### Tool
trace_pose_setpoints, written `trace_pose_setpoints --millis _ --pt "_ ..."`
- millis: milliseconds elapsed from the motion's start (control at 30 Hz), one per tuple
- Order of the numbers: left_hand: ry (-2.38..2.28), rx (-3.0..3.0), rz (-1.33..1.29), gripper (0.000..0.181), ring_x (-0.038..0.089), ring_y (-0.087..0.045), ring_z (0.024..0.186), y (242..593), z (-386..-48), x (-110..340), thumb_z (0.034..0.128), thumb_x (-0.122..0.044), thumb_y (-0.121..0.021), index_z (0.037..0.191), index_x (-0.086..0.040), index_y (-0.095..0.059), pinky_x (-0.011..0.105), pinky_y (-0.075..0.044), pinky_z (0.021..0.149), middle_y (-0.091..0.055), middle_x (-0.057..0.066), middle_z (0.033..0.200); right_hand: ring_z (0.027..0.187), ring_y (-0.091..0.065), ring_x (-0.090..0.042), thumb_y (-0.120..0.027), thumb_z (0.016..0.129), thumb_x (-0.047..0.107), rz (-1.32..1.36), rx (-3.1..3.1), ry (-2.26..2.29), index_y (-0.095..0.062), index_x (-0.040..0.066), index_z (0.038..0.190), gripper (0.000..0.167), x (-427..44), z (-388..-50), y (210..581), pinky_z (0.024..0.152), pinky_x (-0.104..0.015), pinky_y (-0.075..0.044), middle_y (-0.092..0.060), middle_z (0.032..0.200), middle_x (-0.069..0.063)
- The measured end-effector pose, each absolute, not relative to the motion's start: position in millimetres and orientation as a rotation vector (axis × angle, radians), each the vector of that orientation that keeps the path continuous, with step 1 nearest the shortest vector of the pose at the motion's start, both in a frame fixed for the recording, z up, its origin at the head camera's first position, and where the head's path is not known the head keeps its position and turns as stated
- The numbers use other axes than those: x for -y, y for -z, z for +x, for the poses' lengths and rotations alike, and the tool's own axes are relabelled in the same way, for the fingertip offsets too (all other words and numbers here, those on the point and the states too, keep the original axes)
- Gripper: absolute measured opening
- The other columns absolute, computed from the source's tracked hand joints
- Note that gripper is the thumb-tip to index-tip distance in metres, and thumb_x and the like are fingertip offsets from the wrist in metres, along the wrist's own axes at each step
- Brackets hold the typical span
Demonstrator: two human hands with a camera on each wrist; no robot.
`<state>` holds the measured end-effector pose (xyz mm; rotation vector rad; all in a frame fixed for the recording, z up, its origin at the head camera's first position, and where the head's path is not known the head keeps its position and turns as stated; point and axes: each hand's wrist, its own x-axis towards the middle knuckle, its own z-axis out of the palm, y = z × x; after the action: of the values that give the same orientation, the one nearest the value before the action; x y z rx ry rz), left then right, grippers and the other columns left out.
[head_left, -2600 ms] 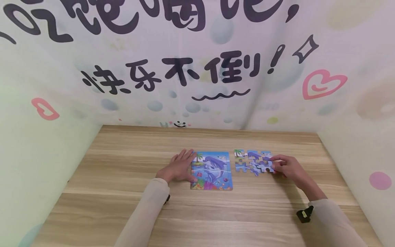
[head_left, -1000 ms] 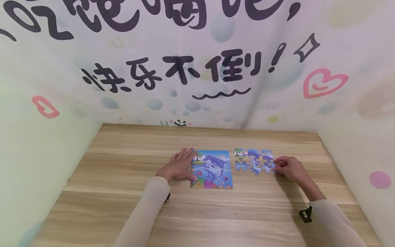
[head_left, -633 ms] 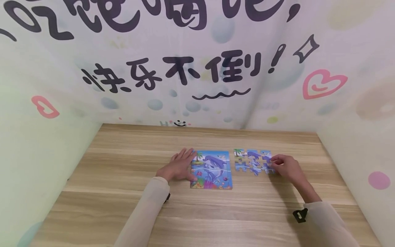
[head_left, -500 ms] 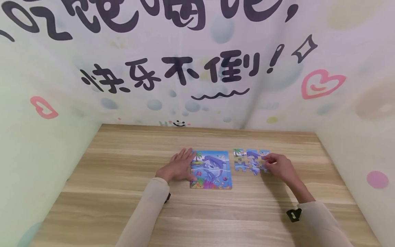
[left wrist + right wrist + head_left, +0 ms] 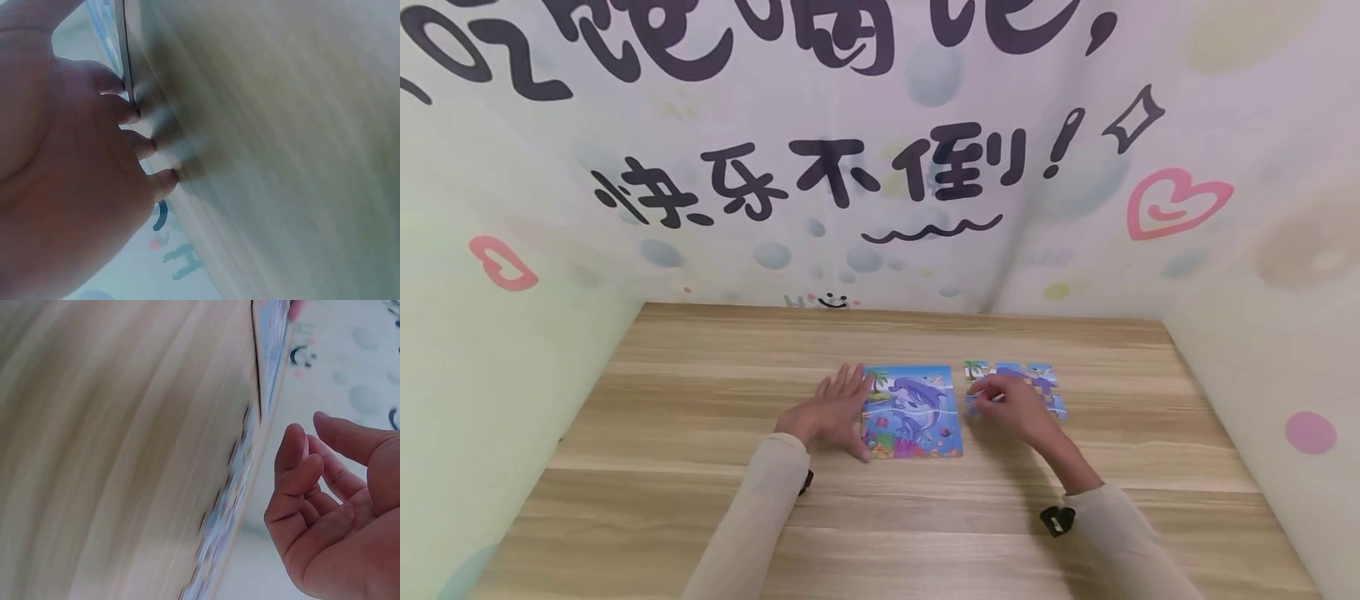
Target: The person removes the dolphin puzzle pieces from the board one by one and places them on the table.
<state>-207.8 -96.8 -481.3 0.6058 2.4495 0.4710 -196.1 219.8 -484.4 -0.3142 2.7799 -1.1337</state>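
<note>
A square dolphin jigsaw puzzle [image 5: 917, 417] lies flat on the wooden table in the head view, its picture filled in. My left hand [image 5: 829, 414] rests at the puzzle's left edge with fingers spread, and the left wrist view shows fingertips [image 5: 128, 112] touching its side. To the right lie several loose jigsaw pieces [image 5: 1043, 385], set in rough rows. Over their left part hovers my right hand [image 5: 1013, 410], hiding some of them. In the right wrist view its thumb and index finger stand apart with nothing between them, the other fingers loosely curled, above the pieces [image 5: 219, 525].
The wooden table [image 5: 880, 525] meets a white printed back wall [image 5: 820, 267] with black lettering. Side walls [image 5: 1262, 350] close in at left and right. Dark clips [image 5: 1057, 521] show at the cuffs.
My right hand has moved left, from the right end of the loose pieces to above their left part. The pieces at the right are uncovered. The left hand stays at the puzzle, its thumb slightly lower.
</note>
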Motion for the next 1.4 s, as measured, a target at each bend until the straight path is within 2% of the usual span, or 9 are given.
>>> trace_pose_setpoints --millis 133,300,467,600,833,1033,1200,1400 --pt "-0.459 -2.459 0.604 0.128 0.033 0.017 0.151 481.8 -208.7 96.4 0.0718 -0.043 -0.086 0.160 -0.007 -0.001 0.053 0.006 0.122 0.012 0.015 0.166 0.078 -0.067 -0.018 -0.069 0.088 0.008 -0.381 -2.710 1.153 -0.072 0.001 0.106 0.020 -191.3 -196.2 485.8 0.072 -0.033 -0.055 -0.070 0.086 -0.006" --pt "-0.454 -2.467 0.616 0.127 0.033 0.015 0.152 481.9 -213.0 95.9 0.0716 -0.043 -0.087 0.159 -0.006 -0.003 0.054 0.004 0.122 0.011 0.014 0.166 0.073 -0.064 -0.011 -0.070 0.089 0.011 -0.443 -2.647 1.111 -0.073 0.006 0.109 0.021 -155.1 -195.1 487.3 0.066 -0.029 -0.053 -0.068 0.084 0.000" --pt "-0.443 -2.462 0.601 0.126 0.030 0.015 0.152 480.6 -215.6 94.7 0.0726 -0.043 -0.085 0.160 -0.007 -0.002 0.052 0.004 0.123 0.012 0.012 0.166 0.073 -0.061 -0.011 -0.072 0.088 0.014 -0.477 -2.624 1.006 -0.072 0.007 0.113 0.026 -127.3 -192.1 488.2 0.064 -0.028 -0.051 -0.069 0.085 -0.001" --pt "-0.458 -2.453 0.590 0.126 0.032 0.015 0.152 479.8 -215.1 92.2 0.0719 -0.043 -0.086 0.160 -0.007 -0.002 0.053 0.004 0.123 0.011 0.014 0.166 0.070 -0.058 -0.013 -0.073 0.088 0.016 -0.452 -2.606 0.894 -0.070 0.007 0.111 0.025 -112.8 -189.3 489.0 0.062 -0.028 -0.050 -0.067 0.083 -0.001" --pt "-0.446 -2.443 0.566 0.126 0.032 0.017 0.152 479.6 -215.7 90.9 0.0723 -0.042 -0.085 0.160 -0.007 -0.001 0.052 0.005 0.123 0.013 0.014 0.166 0.064 -0.055 -0.015 -0.071 0.091 0.015 -0.448 -2.632 0.807 -0.066 0.009 0.099 0.011 -101.0 -187.0 488.6 0.056 -0.027 -0.046 -0.062 0.076 -0.001" --pt "-0.432 -2.439 0.557 0.127 0.031 0.019 0.151 480.5 -216.7 92.0 0.0733 -0.043 -0.084 0.160 -0.008 0.002 0.052 0.006 0.123 0.016 0.012 0.165 0.062 -0.053 -0.013 -0.070 0.091 0.013 -0.467 -2.648 0.835 -0.064 0.010 0.099 0.009 -100.0 -187.8 491.3 0.054 -0.025 -0.044 -0.061 0.075 0.000" --pt "-0.428 -2.444 0.558 0.127 0.031 0.019 0.151 480.2 -216.6 92.3 0.0732 -0.043 -0.084 0.160 -0.009 0.002 0.052 0.006 0.123 0.016 0.012 0.165 0.059 -0.055 -0.014 -0.065 0.094 0.010 -0.438 -2.566 0.944 -0.060 0.010 0.098 0.006 -101.3 -188.9 486.6 0.052 -0.026 -0.047 -0.060 0.076 -0.002" --pt "-0.452 -2.442 0.567 0.127 0.032 0.017 0.151 479.8 -216.5 91.3 0.0724 -0.041 -0.086 0.160 -0.007 0.000 0.053 0.006 0.122 0.014 0.014 0.166 0.053 -0.059 -0.014 -0.066 0.093 0.005 -0.429 -2.495 1.128 -0.063 0.006 0.093 0.002 -106.5 -191.0 489.0 0.045 -0.025 -0.049 -0.064 0.074 -0.003"
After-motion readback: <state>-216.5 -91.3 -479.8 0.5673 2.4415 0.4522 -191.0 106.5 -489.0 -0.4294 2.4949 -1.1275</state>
